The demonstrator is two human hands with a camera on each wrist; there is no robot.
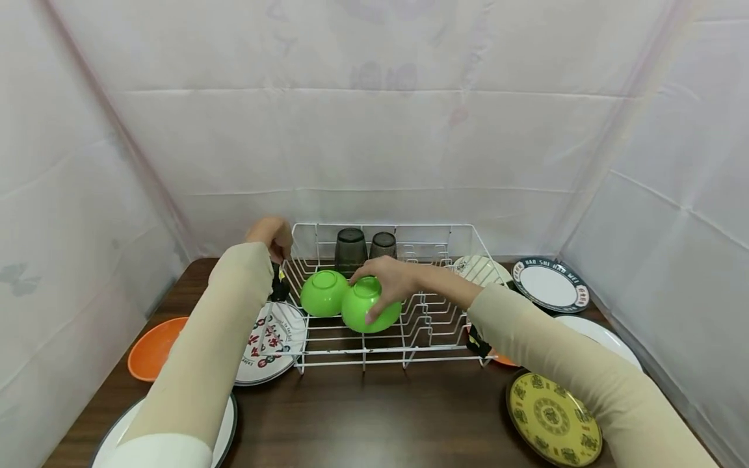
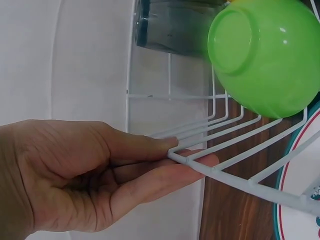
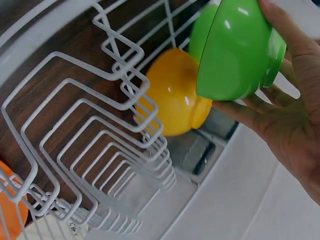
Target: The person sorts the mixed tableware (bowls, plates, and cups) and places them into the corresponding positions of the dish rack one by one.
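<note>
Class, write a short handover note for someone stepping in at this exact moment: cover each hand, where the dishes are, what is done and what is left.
Left hand grips the far left corner of the white rack.
Right hand holds a green bowl, tilted, over the rack.
Done: another green bowl lies upside down in the rack; two dark cups stand at the back.
Left: the held bowl is not yet set down; plates lie on the table around the rack.

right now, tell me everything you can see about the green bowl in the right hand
The green bowl is bright, glossy and plastic-looking, round, with a small foot ring on its base. It is tipped mouth-down over the white wire rack, base facing up and outward. The right hand grips it, fingers over the base and thumb on the near side. It sits against a second green bowl to its left. A yellow bowl shows just behind it.
</note>
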